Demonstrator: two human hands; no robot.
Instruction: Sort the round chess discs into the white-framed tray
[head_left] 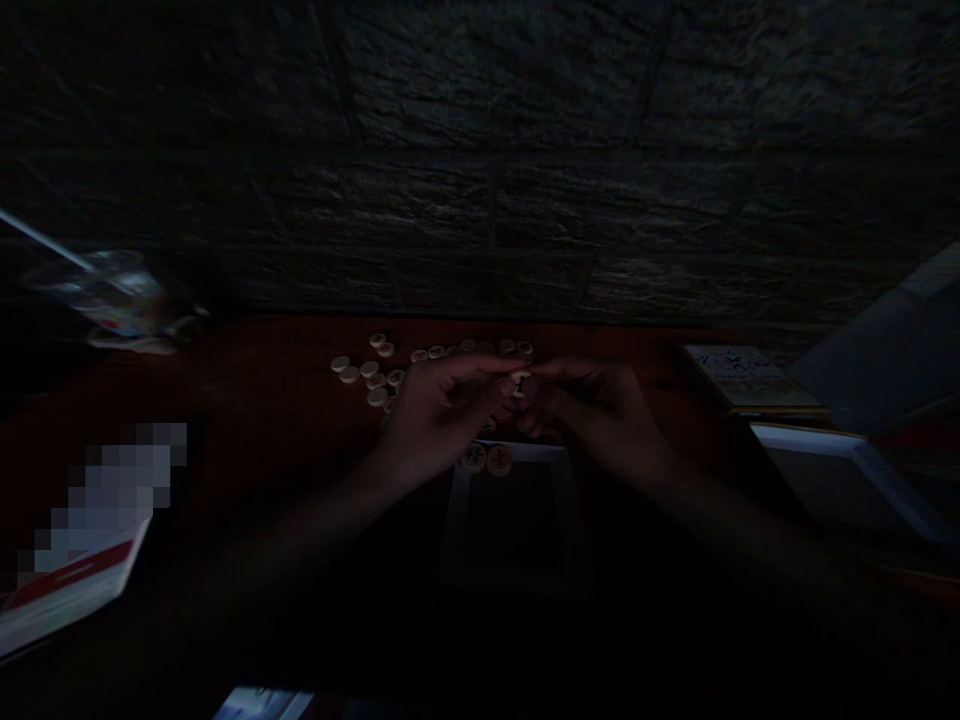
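The scene is very dark. My left hand and my right hand meet over a reddish table, fingers curled. Between their fingertips sits one small round pale game piece with a dark mark; both hands pinch it. Several more pale round pieces lie scattered on the table behind and left of my left hand. Two pieces rest at the top edge of a dark box with a pale rim, just below my hands.
A clear glass container with a straw stands at the far left. A red and white booklet lies at the near left. Right of my hands lie a printed board or box and a pale tray. A dark stone wall rises behind.
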